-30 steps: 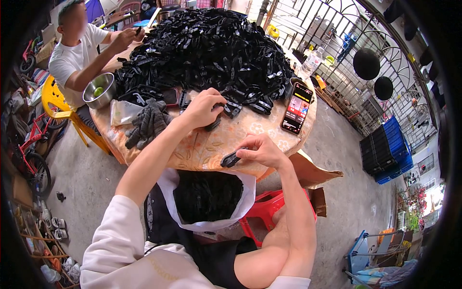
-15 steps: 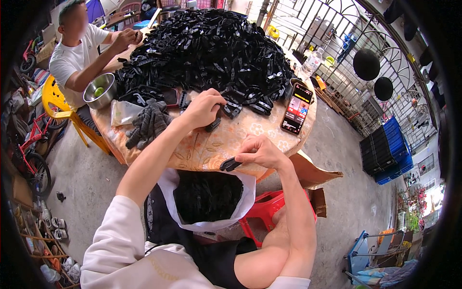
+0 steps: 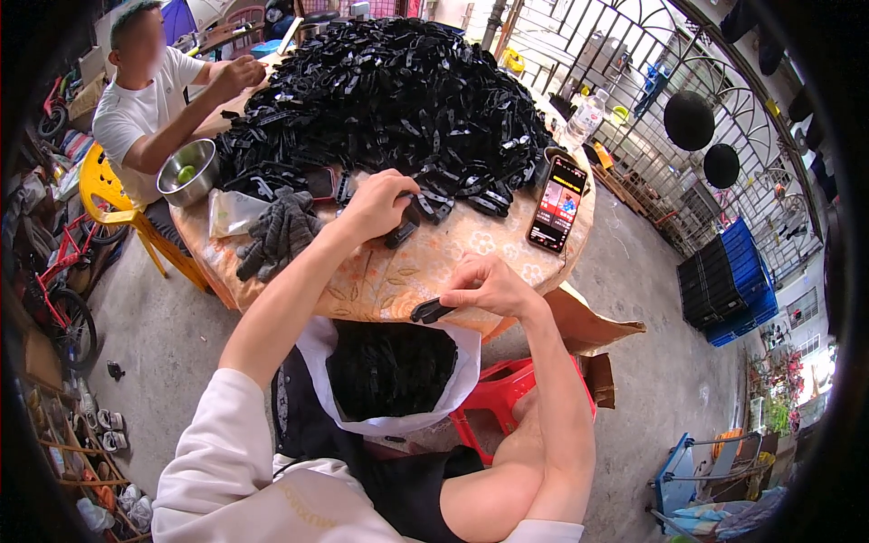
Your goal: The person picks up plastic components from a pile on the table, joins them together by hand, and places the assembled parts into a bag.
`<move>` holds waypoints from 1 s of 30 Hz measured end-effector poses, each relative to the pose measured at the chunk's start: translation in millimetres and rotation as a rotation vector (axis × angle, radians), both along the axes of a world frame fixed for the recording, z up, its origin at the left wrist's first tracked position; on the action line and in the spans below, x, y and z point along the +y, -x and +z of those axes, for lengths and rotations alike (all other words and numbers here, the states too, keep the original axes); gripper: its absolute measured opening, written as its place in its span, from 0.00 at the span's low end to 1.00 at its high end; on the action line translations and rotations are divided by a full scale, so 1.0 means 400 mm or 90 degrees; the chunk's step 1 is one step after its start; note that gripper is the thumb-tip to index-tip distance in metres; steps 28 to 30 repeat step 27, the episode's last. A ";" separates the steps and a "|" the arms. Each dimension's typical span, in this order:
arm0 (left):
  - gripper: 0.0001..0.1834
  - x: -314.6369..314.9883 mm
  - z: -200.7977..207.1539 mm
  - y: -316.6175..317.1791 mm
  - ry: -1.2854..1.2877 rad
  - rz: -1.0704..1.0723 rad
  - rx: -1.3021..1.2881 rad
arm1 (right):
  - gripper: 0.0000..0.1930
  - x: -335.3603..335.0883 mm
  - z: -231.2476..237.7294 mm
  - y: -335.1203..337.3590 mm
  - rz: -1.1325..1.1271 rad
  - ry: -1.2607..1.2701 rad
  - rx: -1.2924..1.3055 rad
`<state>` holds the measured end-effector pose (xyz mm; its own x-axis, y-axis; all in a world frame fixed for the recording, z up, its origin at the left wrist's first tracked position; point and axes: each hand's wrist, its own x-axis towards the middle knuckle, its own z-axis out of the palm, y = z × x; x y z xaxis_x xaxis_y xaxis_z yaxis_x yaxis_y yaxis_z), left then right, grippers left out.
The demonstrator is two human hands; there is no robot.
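Observation:
A large heap of small black plastic pieces (image 3: pixel 389 100) covers most of the round table. At its near edge, my left hand (image 3: pixel 376 206) is closed, its fingertips curled against dark pieces; whatever they pinch is mostly hidden. One black piece (image 3: pixel 399 234) lies on the cloth just under those fingers. My right hand (image 3: pixel 489 285) pinches an elongated black plastic piece (image 3: pixel 431 310) over the table's front edge. Below it, between my legs and the table, a white sack (image 3: pixel 465 376) stands with its mouth wide, holding many black pieces.
A phone (image 3: pixel 557 204) with a lit screen leans at the table's right. Grey gloves (image 3: pixel 279 233), a plastic bag (image 3: pixel 233 213) and a metal bowl (image 3: pixel 201 185) sit at the left. Across there, a co-worker (image 3: pixel 145 100) sits with raised hands. A red stool (image 3: pixel 493 398) stands beside the sack.
My left hand has shifted very slightly at the heap's edge, its fingers a little more curled. The piece in my right hand has moved slightly left. The co-worker's hands have shifted a little.

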<state>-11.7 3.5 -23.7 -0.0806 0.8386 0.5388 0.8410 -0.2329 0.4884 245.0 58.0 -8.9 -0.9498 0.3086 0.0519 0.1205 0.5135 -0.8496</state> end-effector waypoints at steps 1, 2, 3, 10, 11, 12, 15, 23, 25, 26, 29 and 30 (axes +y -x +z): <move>0.12 0.001 -0.001 0.001 0.000 0.000 0.000 | 0.07 0.000 -0.001 0.000 -0.002 0.001 0.002; 0.11 0.003 -0.001 0.003 -0.005 0.002 -0.015 | 0.07 0.001 -0.002 -0.001 -0.002 0.001 0.002; 0.11 0.003 0.000 0.001 -0.009 0.004 -0.031 | 0.07 0.000 0.000 -0.002 -0.001 0.008 -0.001; 0.10 0.005 -0.003 0.005 0.034 0.021 -0.069 | 0.06 -0.012 0.007 0.002 -0.052 0.057 -0.024; 0.11 0.008 -0.014 0.012 -0.015 0.025 -0.039 | 0.06 -0.019 0.008 0.008 -0.051 0.057 -0.024; 0.11 0.010 -0.016 0.013 -0.064 0.028 -0.010 | 0.08 -0.031 0.012 0.015 -0.149 0.085 -0.057; 0.13 0.013 -0.010 0.009 -0.141 0.033 0.026 | 0.11 -0.032 -0.015 0.047 -0.270 -0.075 0.014; 0.22 0.010 0.018 -0.029 -0.151 0.046 -0.116 | 0.25 0.027 -0.079 0.155 -0.378 -0.588 0.086; 0.23 0.008 0.016 -0.027 -0.171 0.039 -0.125 | 0.26 0.033 -0.067 0.166 -0.356 -0.491 0.053; 0.23 0.008 0.016 -0.025 -0.102 0.013 -0.256 | 0.27 0.037 -0.061 0.169 -0.335 -0.397 0.020; 0.23 0.005 0.022 -0.028 -0.032 -0.014 -0.388 | 0.29 0.041 -0.053 0.166 -0.319 -0.364 -0.022; 0.23 0.005 0.022 -0.028 -0.032 -0.014 -0.388 | 0.29 0.041 -0.053 0.166 -0.319 -0.364 -0.022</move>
